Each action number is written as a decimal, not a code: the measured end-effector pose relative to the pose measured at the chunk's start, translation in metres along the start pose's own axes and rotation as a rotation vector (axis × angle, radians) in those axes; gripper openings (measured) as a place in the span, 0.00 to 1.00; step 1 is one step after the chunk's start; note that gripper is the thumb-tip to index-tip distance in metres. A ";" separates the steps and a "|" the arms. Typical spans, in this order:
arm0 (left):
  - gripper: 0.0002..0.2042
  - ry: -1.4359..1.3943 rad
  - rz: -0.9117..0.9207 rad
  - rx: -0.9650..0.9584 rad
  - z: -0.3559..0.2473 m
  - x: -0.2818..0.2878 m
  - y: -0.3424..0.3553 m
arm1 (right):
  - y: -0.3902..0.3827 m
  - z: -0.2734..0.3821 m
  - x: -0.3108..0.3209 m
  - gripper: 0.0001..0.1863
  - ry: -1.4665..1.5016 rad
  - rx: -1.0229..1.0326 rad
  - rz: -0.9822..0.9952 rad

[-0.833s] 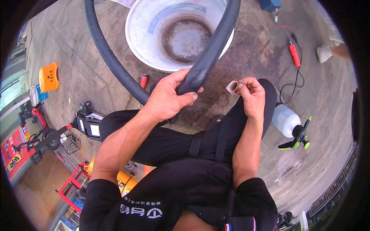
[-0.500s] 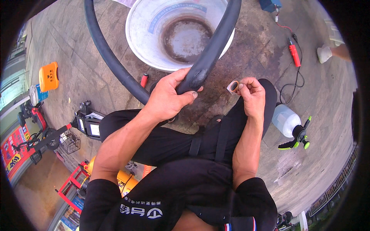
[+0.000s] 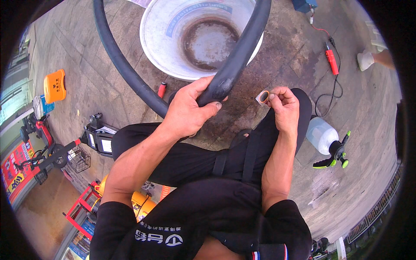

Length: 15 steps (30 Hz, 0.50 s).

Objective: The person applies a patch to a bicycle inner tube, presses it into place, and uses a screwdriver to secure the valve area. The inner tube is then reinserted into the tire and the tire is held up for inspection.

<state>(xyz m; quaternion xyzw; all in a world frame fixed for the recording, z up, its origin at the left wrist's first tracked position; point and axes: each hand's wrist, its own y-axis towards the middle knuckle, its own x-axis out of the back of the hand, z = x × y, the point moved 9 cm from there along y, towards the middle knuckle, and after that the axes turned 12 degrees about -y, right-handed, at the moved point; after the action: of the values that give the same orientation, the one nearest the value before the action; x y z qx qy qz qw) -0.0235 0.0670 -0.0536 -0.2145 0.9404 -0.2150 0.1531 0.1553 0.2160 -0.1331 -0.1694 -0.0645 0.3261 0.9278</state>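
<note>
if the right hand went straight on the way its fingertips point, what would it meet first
Pointing left with the small patch leading, the right hand would probably meet the black tube where the left hand grips it, though depth is unclear.

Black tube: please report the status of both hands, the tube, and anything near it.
Left hand gripping black tube. Right hand pinching small orange-rimmed patch, apart from tube. White tub beyond, partly hidden behind tube.
</note>
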 end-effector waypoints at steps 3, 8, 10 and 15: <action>0.26 0.011 0.003 -0.009 0.000 -0.001 0.000 | 0.000 -0.001 0.001 0.03 0.005 -0.006 -0.010; 0.26 0.031 0.002 -0.005 0.000 -0.001 -0.001 | 0.000 -0.001 0.000 0.04 0.005 0.002 0.008; 0.26 0.012 0.004 0.000 0.000 -0.001 -0.001 | -0.001 -0.003 0.000 0.03 0.002 -0.019 0.004; 0.26 0.010 -0.002 -0.002 0.000 -0.001 -0.002 | -0.001 0.000 -0.001 0.03 0.001 0.005 0.011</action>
<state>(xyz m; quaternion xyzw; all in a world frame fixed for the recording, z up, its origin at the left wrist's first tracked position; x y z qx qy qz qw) -0.0220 0.0661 -0.0521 -0.2144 0.9411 -0.2154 0.1481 0.1549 0.2143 -0.1326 -0.1675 -0.0623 0.3314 0.9264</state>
